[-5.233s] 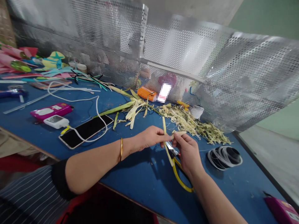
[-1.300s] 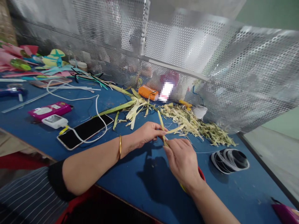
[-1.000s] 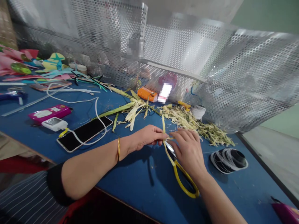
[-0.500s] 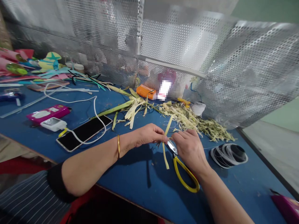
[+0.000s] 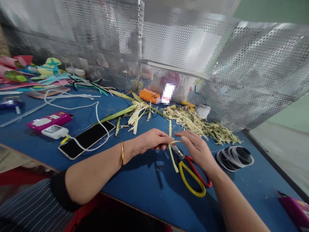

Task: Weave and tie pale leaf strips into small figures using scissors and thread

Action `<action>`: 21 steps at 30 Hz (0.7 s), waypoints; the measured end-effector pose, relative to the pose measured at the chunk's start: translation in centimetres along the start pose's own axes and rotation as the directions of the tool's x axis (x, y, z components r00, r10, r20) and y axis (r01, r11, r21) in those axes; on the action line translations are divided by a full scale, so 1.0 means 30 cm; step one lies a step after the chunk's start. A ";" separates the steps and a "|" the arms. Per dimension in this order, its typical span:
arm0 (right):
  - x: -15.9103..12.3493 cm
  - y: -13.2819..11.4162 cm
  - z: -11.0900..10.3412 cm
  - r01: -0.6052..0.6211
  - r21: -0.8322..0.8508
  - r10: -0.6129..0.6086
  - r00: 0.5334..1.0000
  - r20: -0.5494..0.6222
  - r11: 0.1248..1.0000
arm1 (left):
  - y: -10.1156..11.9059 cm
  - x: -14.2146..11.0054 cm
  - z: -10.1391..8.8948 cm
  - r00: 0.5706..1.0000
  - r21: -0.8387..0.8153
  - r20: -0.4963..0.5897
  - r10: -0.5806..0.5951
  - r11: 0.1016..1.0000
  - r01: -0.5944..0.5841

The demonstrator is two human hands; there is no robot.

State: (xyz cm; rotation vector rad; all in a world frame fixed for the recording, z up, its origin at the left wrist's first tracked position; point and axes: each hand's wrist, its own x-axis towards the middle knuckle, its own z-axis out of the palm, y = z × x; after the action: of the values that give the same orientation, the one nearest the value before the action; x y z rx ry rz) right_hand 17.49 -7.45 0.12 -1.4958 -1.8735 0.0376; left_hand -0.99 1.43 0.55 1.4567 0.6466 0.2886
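My left hand (image 5: 155, 140) pinches a pale green-yellow plant strip (image 5: 173, 161), perhaps husk, between thumb and fingertips. The strip hangs down toward the table and also sticks up past the fingers. A short pale end (image 5: 175, 141) points from the pinch toward the right thumb. Facing it, my right hand (image 5: 196, 148) has its fingers stretched out and apart; whether its thumb touches that short end is unclear. Below both hands, scissors (image 5: 193, 175) with one yellow and one red handle lie on the table, blade tips partly behind the strip.
Husk leaves (image 5: 136, 112) and a heap of shreds (image 5: 193, 122) lie beyond my hands. A thread spool (image 5: 235, 158) stands right. Left are a black-screened phone (image 5: 87, 140), a white cable and a magenta box (image 5: 49, 120). Perforated panels (image 5: 178, 42) rise behind the blue table (image 5: 137, 190).
My right hand has opened and drawn slightly away from my left, exposing the scissors' red handle. The strip has swung from leaning right at the top to leaning left. My left hand keeps its pinch.
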 end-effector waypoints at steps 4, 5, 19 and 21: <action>-0.001 -0.001 0.007 -0.173 0.024 0.174 0.968 -0.180 0.985 | 0.002 -0.006 0.031 0.996 -0.025 0.052 -0.068 0.997 0.070; -0.002 -0.006 0.012 -0.191 0.040 0.195 0.968 -0.161 0.981 | 0.002 -0.009 0.039 0.994 -0.010 0.074 -0.078 0.997 0.079; -0.027 -0.029 0.082 -0.423 0.516 0.531 0.844 -0.074 0.745 | -0.001 -0.025 0.070 0.995 0.104 0.096 0.001 0.995 -0.011; -0.029 -0.028 0.090 -0.411 0.479 0.525 0.842 -0.126 0.775 | 0.005 -0.030 0.072 0.994 0.109 0.110 -0.016 0.994 0.004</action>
State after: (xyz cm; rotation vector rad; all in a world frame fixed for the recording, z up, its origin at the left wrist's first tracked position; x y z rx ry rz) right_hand 15.38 -7.39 -1.94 -1.5241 -1.1426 0.4547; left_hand -0.47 -0.83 0.87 1.5612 0.5871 0.1653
